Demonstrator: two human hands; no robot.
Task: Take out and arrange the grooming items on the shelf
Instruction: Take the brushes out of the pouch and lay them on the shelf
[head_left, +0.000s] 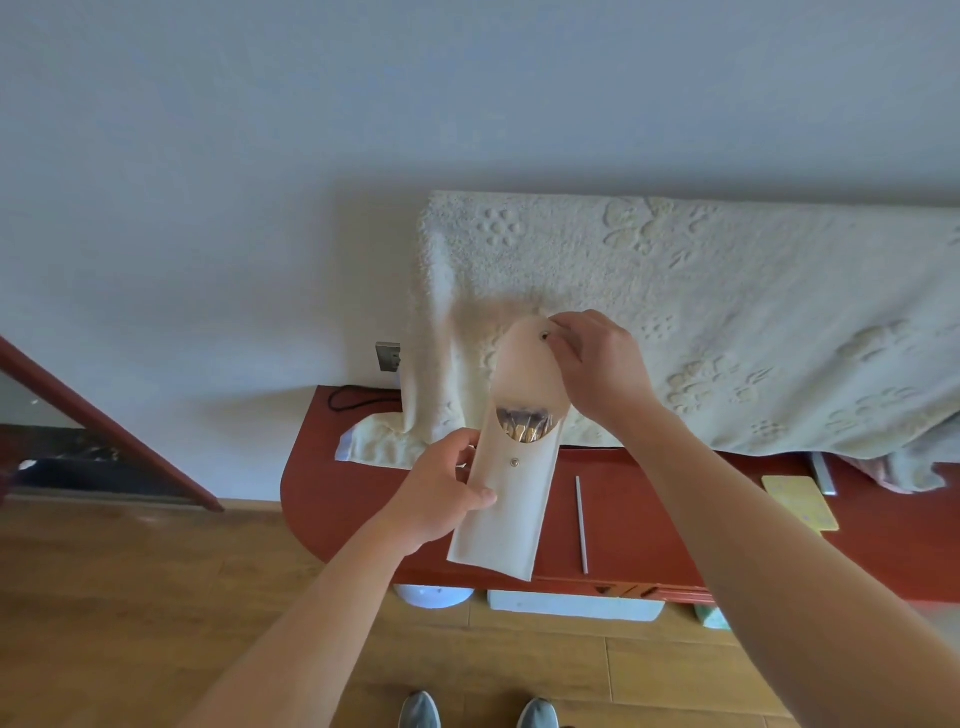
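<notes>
Two hands hold a cream pouch (506, 488) upright in the air above the red shelf (639, 525): the left hand (441, 493) is closed around its lower left edge, and the right hand (597, 364) pinches the lifted flap (527, 364) at its snap, baring gold-handled tools (523, 425) in the mouth. Behind hangs a cream towel (701, 322) draped onto the shelf's back, while a thin white rod (582, 525) and a yellow card (800, 503) lie to the right, leaving bare red surface beneath the pouch up to the rounded left edge.
</notes>
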